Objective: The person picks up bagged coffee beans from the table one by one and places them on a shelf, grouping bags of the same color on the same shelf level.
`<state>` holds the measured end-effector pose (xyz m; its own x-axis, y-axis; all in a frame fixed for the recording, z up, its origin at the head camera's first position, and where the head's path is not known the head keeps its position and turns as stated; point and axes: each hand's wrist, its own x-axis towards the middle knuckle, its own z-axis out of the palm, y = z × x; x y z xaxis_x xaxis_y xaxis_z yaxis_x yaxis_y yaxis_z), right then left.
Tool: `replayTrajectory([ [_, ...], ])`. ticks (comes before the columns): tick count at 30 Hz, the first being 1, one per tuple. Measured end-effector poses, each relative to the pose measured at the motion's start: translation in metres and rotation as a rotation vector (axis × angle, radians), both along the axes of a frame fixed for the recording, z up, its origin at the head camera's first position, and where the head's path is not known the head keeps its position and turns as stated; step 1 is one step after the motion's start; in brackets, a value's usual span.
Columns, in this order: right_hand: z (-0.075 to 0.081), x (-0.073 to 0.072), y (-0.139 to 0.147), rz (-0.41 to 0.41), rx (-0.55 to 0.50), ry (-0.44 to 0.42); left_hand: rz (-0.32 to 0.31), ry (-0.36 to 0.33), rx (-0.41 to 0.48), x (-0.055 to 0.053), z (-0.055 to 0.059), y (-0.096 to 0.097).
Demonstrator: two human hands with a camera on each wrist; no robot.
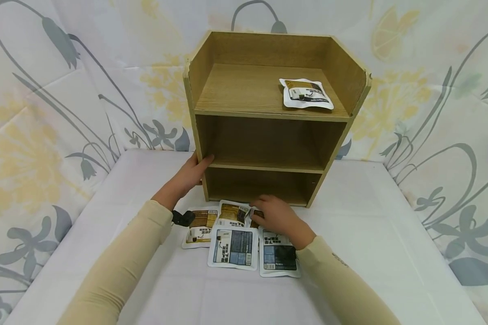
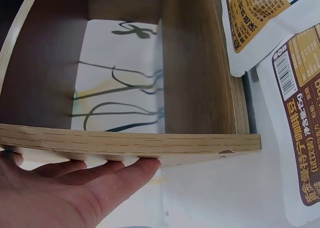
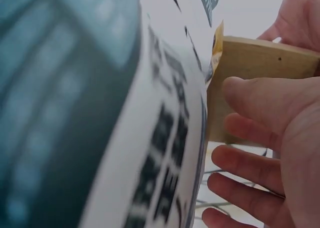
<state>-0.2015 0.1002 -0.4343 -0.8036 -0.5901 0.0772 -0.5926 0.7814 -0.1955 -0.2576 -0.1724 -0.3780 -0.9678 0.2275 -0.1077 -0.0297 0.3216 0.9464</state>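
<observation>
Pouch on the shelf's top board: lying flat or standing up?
Lying flat: the head view shows the pouch printed face up on the top board.

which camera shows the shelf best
Head view: the shelf appears almost whole, all three levels visible. The left wrist shows part of it close up; the right wrist shows only a partly hidden piece.

Booth-like draped corner, room type unclear, floral hangings (image 1: 138, 58), white covering (image 1: 390, 234), wooden shelf (image 1: 264, 142)

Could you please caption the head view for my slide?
Left hand against a wooden shelf, right hand at the pouches.
</observation>
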Motion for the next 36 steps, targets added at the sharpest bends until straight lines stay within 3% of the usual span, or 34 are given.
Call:
replayTrajectory([
  [13, 0.003, -0.002, -0.020, 0.014, 0.050, -0.020, 0.008, -0.002, -0.006, 0.001, -0.002, 0.000],
  [27, -0.001, -0.004, -0.043, 0.003, 0.025, -0.083, 0.015, -0.006, 0.006, 0.000, -0.001, 0.001],
  [36, -0.003, -0.005, -0.054, -0.022, 0.059, -0.156, 0.004, -0.032, 0.015, 0.011, 0.014, 0.006],
])
